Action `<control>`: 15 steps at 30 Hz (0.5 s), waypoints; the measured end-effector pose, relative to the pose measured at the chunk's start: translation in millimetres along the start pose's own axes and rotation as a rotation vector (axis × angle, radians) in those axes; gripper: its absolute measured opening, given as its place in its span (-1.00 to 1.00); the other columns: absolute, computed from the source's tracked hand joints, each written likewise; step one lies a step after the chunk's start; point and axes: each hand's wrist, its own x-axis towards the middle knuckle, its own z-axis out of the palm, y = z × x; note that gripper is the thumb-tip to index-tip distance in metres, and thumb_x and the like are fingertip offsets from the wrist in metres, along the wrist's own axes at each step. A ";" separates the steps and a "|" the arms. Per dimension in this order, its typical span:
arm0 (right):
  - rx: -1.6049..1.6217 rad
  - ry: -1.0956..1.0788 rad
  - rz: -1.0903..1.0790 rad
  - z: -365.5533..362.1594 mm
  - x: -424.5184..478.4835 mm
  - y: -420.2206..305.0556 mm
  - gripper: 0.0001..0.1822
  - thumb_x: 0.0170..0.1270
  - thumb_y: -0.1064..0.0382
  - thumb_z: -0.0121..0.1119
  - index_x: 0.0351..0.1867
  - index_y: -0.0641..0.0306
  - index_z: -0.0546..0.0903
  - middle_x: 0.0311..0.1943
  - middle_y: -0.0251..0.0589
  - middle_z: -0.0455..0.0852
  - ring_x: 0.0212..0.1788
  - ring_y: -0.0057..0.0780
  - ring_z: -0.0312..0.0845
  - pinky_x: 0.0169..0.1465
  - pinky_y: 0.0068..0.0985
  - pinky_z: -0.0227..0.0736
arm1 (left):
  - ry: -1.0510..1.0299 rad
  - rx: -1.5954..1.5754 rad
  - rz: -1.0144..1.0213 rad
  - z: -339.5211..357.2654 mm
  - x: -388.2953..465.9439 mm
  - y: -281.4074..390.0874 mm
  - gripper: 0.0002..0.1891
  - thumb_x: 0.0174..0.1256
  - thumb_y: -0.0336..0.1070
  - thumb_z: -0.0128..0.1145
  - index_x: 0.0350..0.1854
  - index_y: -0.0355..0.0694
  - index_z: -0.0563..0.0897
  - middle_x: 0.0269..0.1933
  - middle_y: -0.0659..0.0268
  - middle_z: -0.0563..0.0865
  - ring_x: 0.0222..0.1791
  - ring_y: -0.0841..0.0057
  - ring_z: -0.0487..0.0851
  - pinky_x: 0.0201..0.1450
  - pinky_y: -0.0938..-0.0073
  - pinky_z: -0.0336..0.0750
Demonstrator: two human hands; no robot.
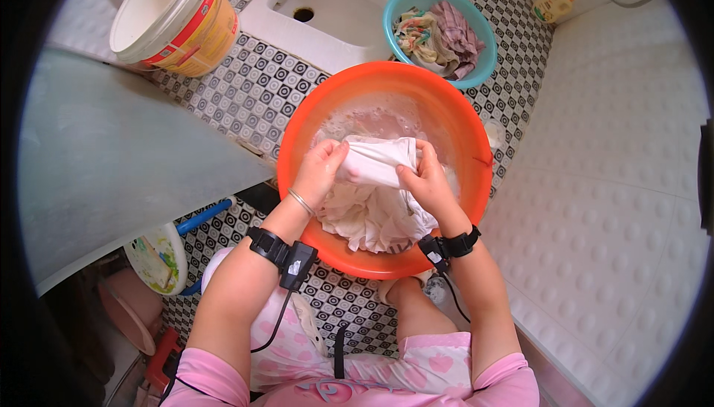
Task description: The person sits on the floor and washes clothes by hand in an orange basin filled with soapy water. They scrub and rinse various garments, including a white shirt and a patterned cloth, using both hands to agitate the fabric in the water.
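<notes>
Between my two hands a white cloth garment point(379, 161) is stretched out over a large orange plastic basin point(385, 270). My left hand point(326, 170) pinches its left end, thumb on top. At the other end, my right hand point(427, 175) grips the hem, with some fingers behind or inside the cloth. Below it, a heap of wet white laundry point(368, 217) lies in the near half of the basin; dark print shows on one piece. Soapy water point(385, 119) with foam fills the far part.
A teal basin point(488, 72) of clothes point(457, 38) stands beyond, beside a squat toilet point(334, 11). A large white-and-yellow bucket point(189, 33) is at far left. A frosted panel point(134, 156) reaches the orange basin's left side. A tiled wall point(602, 184) and a pump bottle point(555, 5) are at right.
</notes>
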 end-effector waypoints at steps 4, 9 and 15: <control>-0.618 -0.102 -0.283 8.3 -11.0 3.0 -0.36 0.12 0.19 0.30 0.18 0.42 0.30 -0.18 0.06 0.58 -0.07 -0.29 0.55 0.00 -0.44 0.41 | 0.116 0.012 0.123 -14.5 5.7 -6.7 -0.79 0.43 -0.19 -0.01 -0.39 -0.16 0.48 -0.46 0.46 0.53 -0.53 0.75 0.43 -0.47 0.71 0.34; -0.451 -0.108 -0.373 5.7 9.9 4.6 -0.65 0.14 0.35 0.20 -0.03 0.34 0.49 -0.26 -0.19 0.55 -0.19 -0.46 0.50 -0.09 -0.53 0.40 | 0.234 -0.236 0.059 -22.4 8.1 -24.8 -0.83 0.41 -0.21 0.01 -0.32 -0.18 0.48 -0.50 0.44 0.50 -0.54 0.72 0.44 -0.48 0.69 0.35; -0.421 -0.067 -0.248 94.6 -5.5 -13.0 -0.85 0.18 0.33 0.13 -0.22 0.27 0.52 -0.46 -0.09 0.53 -0.46 -0.29 0.51 -0.33 -0.49 0.44 | 0.265 -0.399 -0.172 -3.8 7.9 -48.7 -0.74 0.45 -0.14 -0.08 -0.20 -0.23 0.55 -0.29 0.29 0.62 -0.28 0.58 0.58 -0.20 0.49 0.49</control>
